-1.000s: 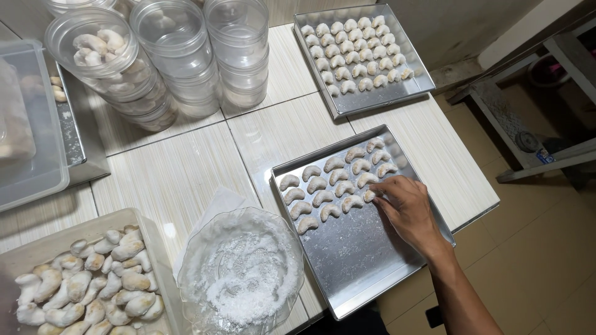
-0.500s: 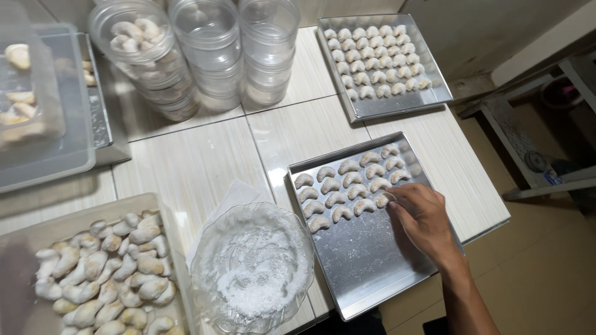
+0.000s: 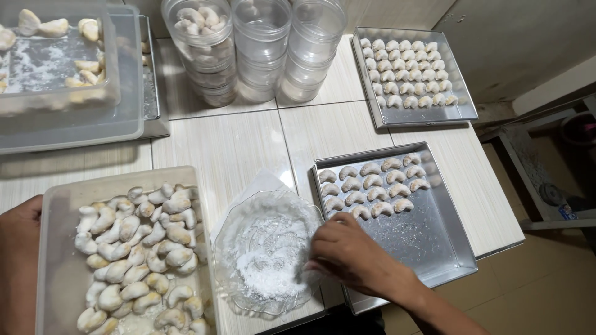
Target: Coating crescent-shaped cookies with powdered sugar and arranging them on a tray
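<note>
Nearest the camera, my right hand reaches left across the near corner of a square metal tray, its curled fingertips dipping over the rim of a clear glass bowl dusted with white powdered sugar; the fingers are bunched together, though I cannot tell whether they pinch anything. At the far left edge, my left hand rests against the side of a pale plastic tub heaped with sugar-coated crescent cookies; its fingers are mostly out of view. Three neat rows of crescent cookies fill the tray's far end. Farther back on the white tiled counter sit a second metal tray packed with cookies at right, stacked clear round jars in the middle, and clear plastic containers at left.
</note>
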